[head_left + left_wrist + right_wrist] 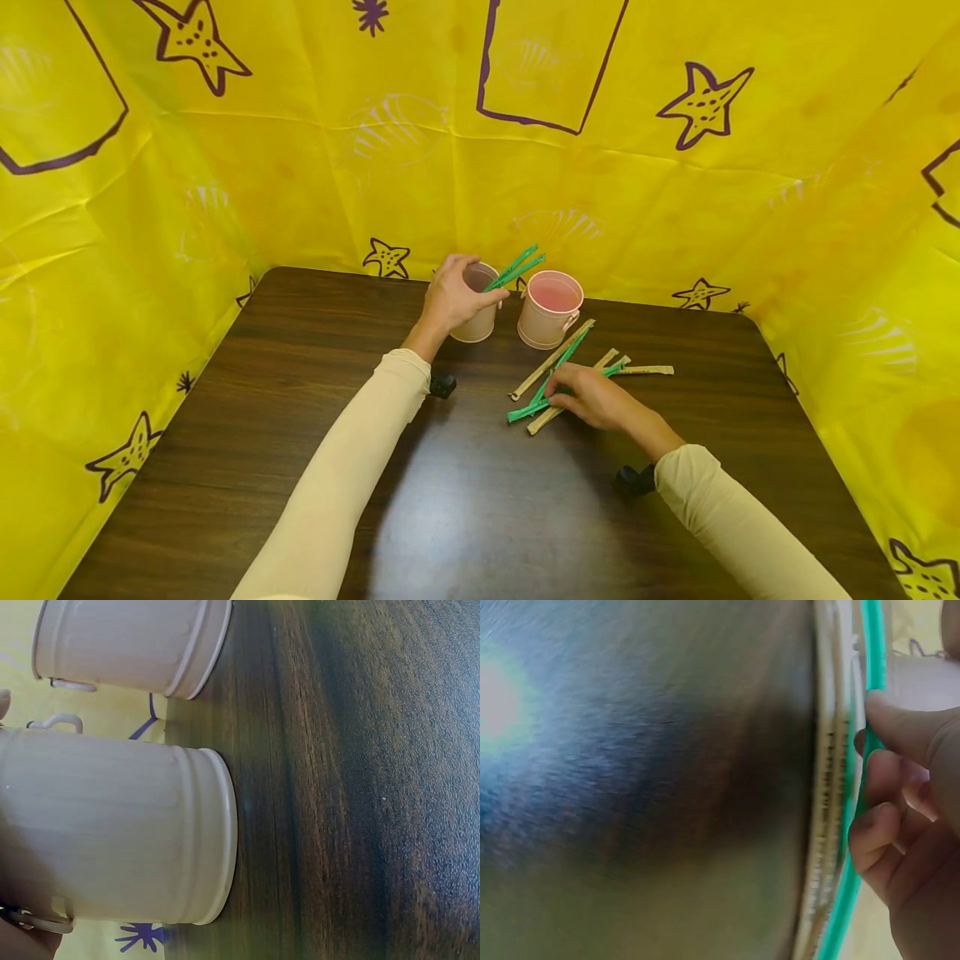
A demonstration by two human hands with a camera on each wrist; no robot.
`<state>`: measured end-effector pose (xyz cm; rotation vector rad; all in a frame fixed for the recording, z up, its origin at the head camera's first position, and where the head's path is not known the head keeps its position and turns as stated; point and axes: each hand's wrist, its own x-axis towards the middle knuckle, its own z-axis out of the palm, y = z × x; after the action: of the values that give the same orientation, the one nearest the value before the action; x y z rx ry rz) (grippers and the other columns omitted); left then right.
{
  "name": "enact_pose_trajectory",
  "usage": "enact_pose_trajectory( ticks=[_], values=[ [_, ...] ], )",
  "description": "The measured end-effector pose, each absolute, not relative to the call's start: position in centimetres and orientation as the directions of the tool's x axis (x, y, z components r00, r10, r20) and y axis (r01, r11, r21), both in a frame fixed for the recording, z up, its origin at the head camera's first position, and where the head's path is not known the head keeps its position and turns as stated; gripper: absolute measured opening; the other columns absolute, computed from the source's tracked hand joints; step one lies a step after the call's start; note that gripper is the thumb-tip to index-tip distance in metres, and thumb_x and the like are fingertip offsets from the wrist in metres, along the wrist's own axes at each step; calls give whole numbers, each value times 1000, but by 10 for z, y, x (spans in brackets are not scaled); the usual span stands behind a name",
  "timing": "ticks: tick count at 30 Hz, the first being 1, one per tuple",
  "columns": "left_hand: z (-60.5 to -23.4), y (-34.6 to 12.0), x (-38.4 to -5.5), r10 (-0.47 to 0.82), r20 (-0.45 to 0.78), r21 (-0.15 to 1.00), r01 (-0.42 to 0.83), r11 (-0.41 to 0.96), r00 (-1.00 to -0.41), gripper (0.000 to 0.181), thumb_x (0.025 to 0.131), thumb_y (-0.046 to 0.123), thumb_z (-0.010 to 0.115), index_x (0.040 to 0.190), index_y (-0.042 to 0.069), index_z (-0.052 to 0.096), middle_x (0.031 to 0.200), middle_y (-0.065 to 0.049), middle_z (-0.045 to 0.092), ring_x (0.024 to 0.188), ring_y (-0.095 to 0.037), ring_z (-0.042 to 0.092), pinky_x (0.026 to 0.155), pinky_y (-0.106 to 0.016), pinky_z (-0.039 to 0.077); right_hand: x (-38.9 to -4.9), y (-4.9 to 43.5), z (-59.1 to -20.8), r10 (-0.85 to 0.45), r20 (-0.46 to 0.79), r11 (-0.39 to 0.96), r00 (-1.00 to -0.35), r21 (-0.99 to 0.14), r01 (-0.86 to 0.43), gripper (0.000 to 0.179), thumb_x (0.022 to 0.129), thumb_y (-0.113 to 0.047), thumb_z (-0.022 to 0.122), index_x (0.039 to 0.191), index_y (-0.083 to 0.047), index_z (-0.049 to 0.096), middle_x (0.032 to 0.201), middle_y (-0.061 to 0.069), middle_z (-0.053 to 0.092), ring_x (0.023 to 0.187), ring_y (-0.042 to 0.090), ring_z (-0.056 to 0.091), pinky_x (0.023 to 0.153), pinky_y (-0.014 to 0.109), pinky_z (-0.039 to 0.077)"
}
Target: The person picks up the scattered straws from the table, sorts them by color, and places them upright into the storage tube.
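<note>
My left hand (pixel 450 298) grips a small pale pink pail (pixel 476 327) near its rim, fingers on the far left side and thumb on the right. Two green paper-wrapped straws (pixel 517 271) lean out of this pail, which stands upright on the table. My right hand (pixel 594 398) pinches a green wrapped straw (pixel 874 649) between thumb and fingers, over a loose pile. In that pile lie another green straw (pixel 576 342) and several tan wrapped straws (pixel 542 367), some crossing each other.
A second pale pink pail (pixel 542 325) stands just right of the held one, its pink inside showing. Both are near the back edge of the dark wooden table (pixel 247 433). Yellow cloth (pixel 285 167) with sea drawings surrounds the table's back and sides.
</note>
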<state>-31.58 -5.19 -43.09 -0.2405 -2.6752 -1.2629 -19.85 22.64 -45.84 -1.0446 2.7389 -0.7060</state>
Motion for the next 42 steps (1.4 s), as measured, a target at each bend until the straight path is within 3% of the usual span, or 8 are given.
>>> enact_pose_trajectory(
  ticks=[10, 14, 18, 25, 29, 33, 37, 42],
  values=[
    [-432, -54, -316, 78, 213, 749, 214, 627, -974, 86, 75, 59, 83, 143, 14, 57, 145, -5, 52, 134, -30, 51, 108, -51, 45, -203, 226, -412, -539, 215, 596, -814, -586, -549, 18, 95, -8, 71, 112, -11, 74, 104, 1, 71, 89, 11, 61, 77, 24, 52],
    [-430, -54, -316, 87, 198, 750, 208, 628, -976, 87, 75, 58, 84, 144, 14, 56, 146, -6, 50, 134, -30, 51, 108, -51, 46, -206, 228, -392, -480, 303, 580, -823, -594, -557, 18, 96, -10, 70, 113, -13, 74, 100, 0, 69, 73, 10, 55, 64, 22, 48],
    [-430, -53, -316, 91, 188, 751, 203, 628, -978, 87, 75, 57, 85, 144, 14, 56, 146, -6, 50, 135, -30, 51, 109, -50, 46, -208, 227, -374, -357, 331, 536, -873, -693, -482, 16, 98, -13, 69, 113, -12, 72, 95, 0, 69, 60, 8, 55, 54, 23, 48],
    [-430, -54, -316, 91, 188, 751, 203, 629, -978, 88, 74, 58, 84, 144, 13, 55, 147, -6, 50, 136, -30, 51, 109, -50, 45, -219, 220, -342, -113, 410, 253, -905, -869, -425, 11, 98, -8, 67, 108, -5, 63, 88, -5, 63, 46, 6, 46, 45, 21, 40],
    [-430, -54, -315, 85, 187, 751, 198, 629, -979, 88, 74, 58, 84, 144, 13, 56, 147, -6, 50, 135, -31, 52, 108, -51, 46, -229, 210, -327, 11, 468, 34, -884, -883, -468, 12, 96, -4, 68, 104, -9, 61, 89, -4, 64, 42, 9, 42, 41, 21, 36],
    [-430, -53, -317, 90, 201, 744, 212, 634, -975, 88, 74, 60, 84, 144, 13, 56, 147, -6, 51, 136, -31, 51, 109, -50, 45, -242, 199, -317, 108, 493, -106, -863, -858, -503, 14, 94, 1, 68, 105, -3, 60, 89, -2, 68, 39, 9, 40, 40, 21, 33],
    [-429, -52, -318, 96, 209, 745, 222, 629, -973, 88, 74, 59, 84, 144, 13, 56, 146, -6, 51, 135, -30, 51, 108, -50, 45, -256, 187, -318, 146, 474, -118, -868, -863, -491, 16, 92, 0, 72, 104, -4, 62, 87, -3, 70, 39, 7, 40, 40, 18, 32],
    [-429, -52, -318, 98, 207, 748, 222, 626, -973, 86, 75, 59, 83, 142, 12, 57, 145, -5, 51, 132, -29, 53, 107, -49, 47, -272, 168, -333, 135, 427, -13, -894, -901, -433, 18, 90, -6, 76, 103, -11, 65, 87, -6, 70, 43, 3, 43, 42, 16, 32]
  ],
)
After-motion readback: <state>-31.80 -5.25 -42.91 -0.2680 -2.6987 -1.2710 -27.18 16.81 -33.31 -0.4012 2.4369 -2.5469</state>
